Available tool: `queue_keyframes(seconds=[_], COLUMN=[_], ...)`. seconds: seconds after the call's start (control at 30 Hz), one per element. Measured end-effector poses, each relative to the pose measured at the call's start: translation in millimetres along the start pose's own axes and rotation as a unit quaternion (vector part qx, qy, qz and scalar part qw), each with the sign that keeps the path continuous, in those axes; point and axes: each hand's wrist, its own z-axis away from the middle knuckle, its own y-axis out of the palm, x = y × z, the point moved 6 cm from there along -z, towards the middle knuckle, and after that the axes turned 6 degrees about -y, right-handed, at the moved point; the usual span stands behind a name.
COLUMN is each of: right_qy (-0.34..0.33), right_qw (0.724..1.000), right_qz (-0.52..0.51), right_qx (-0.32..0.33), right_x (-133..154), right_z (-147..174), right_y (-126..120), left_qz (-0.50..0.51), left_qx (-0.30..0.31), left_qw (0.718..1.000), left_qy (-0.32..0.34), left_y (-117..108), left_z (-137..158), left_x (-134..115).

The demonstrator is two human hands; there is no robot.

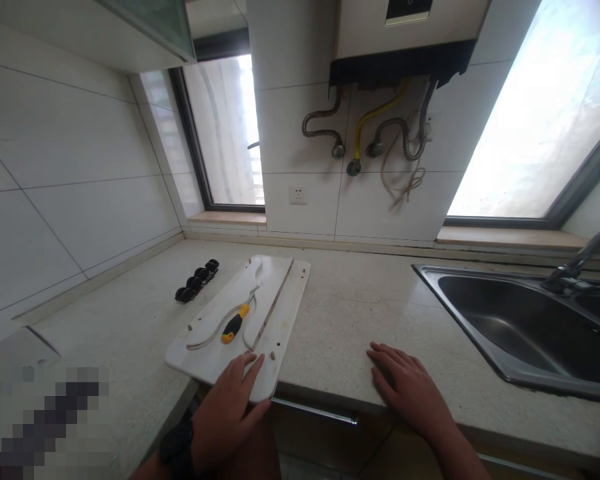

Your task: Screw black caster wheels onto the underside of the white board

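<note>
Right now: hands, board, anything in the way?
Left hand on near, overhanging end of board. Right hand at counter edge. Screwdriver lying on board, possibly in the way.

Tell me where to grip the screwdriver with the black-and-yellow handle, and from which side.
Take the screwdriver by its thick handle, probably best from above and the near side: it lies on the white, round-cornered board, butt toward the person, thin metal shaft pointing away. The left hand is nearer.

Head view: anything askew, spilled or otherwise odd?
The white board sits askew, its near end jutting past the edge of the counter by the left hand. Pixelation hides the lower-left corner. No spill stands out.
</note>
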Motion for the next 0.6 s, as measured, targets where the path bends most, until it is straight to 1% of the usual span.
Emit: queue_keyframes(seconds=[0.07, 0.13, 0.2, 0.27, 0.3, 0.33, 0.4, 0.47, 0.53, 0.6], right_qy=[0.001, -0.001, -0.001, 0.003, 0.003, 0.003, -0.001, -0.003, -0.001, 0.002], right_qw=[1.000, 1.000, 1.000, 1.000, 1.000, 1.000, 1.000, 1.000, 1.000, 1.000], right_qz=[0.000, -0.001, -0.003, -0.004, -0.005, -0.006, -0.007, -0.009, -0.010, -0.010], right_qx=[0.000, -0.002, -0.004, -0.005, -0.006, -0.008, -0.011, -0.012, -0.012, -0.012], right_x=[0.5, 0.9, 0.7, -0.2, -0.5, -0.5, -0.3, -0.1, -0.1, 0.1], right_z=[-0.1, 0.0, 0.1, 0.4, 0.5, 0.7, 1.0, 1.2, 0.9, 0.2], right_y=[-0.6, -1.1, -1.3, -1.4, -1.5, -1.8, -2.1, -2.2, -2.2, -2.3], left_qz=[0.035, 0.053, 0.055, 0.038, 0.024, 0.004, -0.011, -0.011, -0.008, -0.010], left_qx=[-0.023, -0.080, -0.127, -0.148, -0.145, -0.129, -0.116, -0.094, -0.079, -0.078], left_qw=[0.999, 0.992, 0.979, 0.959, 0.943, 0.921, 0.898, 0.888, 0.885, 0.880], left_qy=[-0.025, -0.075, -0.147, -0.239, -0.300, -0.368, -0.425, -0.449, -0.459, -0.468], left_y=[-21.7, -46.7, -64.7, -71.4, -70.2, -65.9, -55.3, -41.0, -28.8, -22.4], left_z=[-4.9, -13.5, -22.7, -28.7, -29.0, -26.9, -23.3, -19.9, -17.7, -17.5], left_x=[8.3, 30.4, 67.8, 115.1, 139.9, 163.1, 191.8, 203.2, 202.8, 198.1])
